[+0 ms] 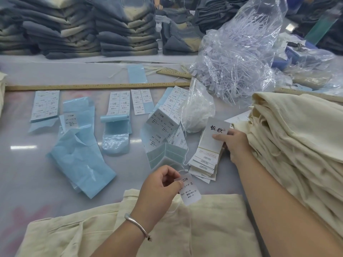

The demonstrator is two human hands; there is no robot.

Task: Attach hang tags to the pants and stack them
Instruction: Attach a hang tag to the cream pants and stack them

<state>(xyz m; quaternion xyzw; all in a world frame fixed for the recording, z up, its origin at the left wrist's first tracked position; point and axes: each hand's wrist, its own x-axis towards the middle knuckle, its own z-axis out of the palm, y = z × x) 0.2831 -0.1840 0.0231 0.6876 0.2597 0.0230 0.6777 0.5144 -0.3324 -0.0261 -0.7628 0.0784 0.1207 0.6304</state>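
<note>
Over the cream pants [213, 229], left hand [159, 190] pinches a size sticker [191, 191] — right hand [235, 143] grips the top hang tag [213, 136]; the sticker could curl and stick askew.

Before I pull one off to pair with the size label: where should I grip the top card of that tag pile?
Probably pinch the top card at its far right edge, coming from the right: it sits fanned clear of the tag pile there, where the right hand holds it.

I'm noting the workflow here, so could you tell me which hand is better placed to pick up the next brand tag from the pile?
The right hand: it already lies on the brand tag pile, thumb on the top card. The left hand is busy pinching the size tag over the cream pants.
</note>
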